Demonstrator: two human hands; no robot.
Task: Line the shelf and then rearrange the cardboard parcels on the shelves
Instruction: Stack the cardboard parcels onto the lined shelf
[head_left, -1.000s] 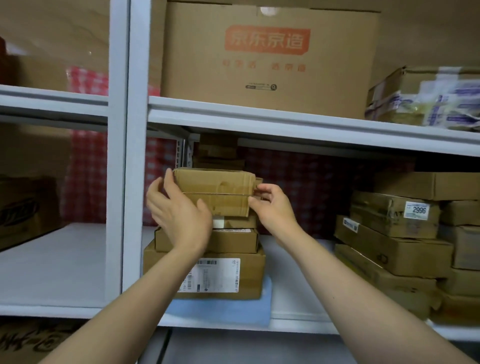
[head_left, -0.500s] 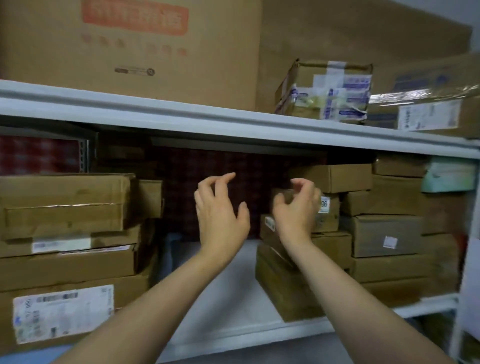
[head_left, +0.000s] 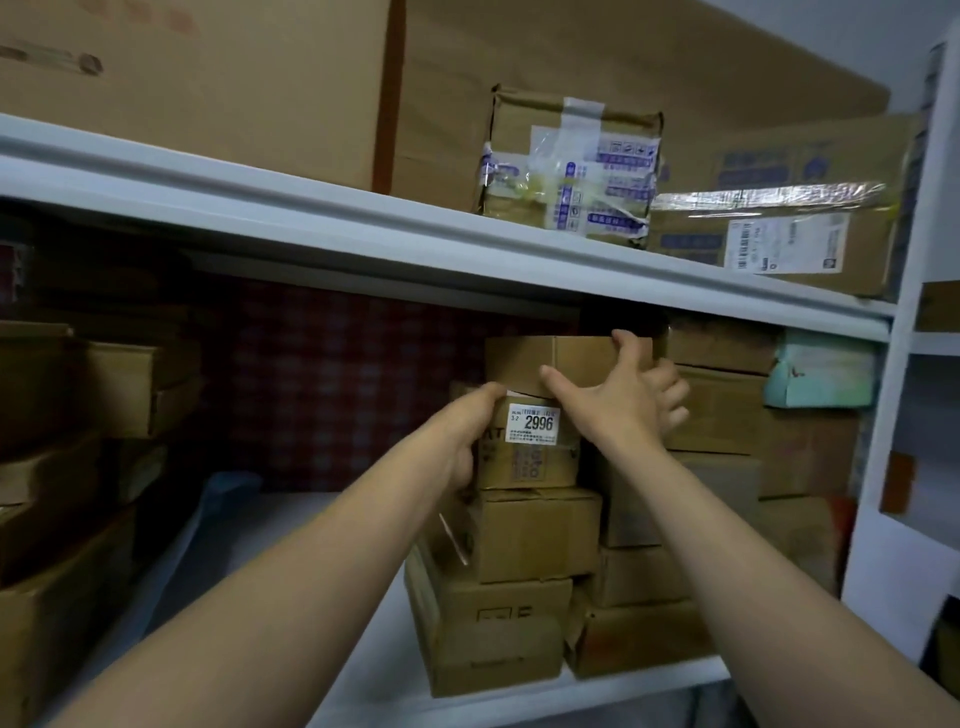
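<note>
A stack of cardboard parcels stands on the right half of the white shelf (head_left: 332, 525). My left hand (head_left: 465, 441) grips the left side of the parcel with the "2996" label (head_left: 524, 462), thumb at its upper front edge, fingers hidden behind it. My right hand (head_left: 623, 402) lies spread against the front and right end of the plain top parcel (head_left: 540, 358), with the index finger at its upper right corner. A blue liner (head_left: 228, 483) shows at the back left of the shelf, beside a second parcel stack (head_left: 57, 467) at the far left.
More parcels (head_left: 717, 415) and a mint-green package (head_left: 821, 374) fill the shelf's right end, against a white upright (head_left: 883, 467). The upper shelf board (head_left: 363, 228) sits just above the top parcel and carries a taped parcel (head_left: 571, 166) and large boxes. A red checked cloth (head_left: 337, 384) hangs behind.
My hands let go of the parcel on the left stack, crossed the gap to the right, and now touch the right stack. The view has swung right with them.
</note>
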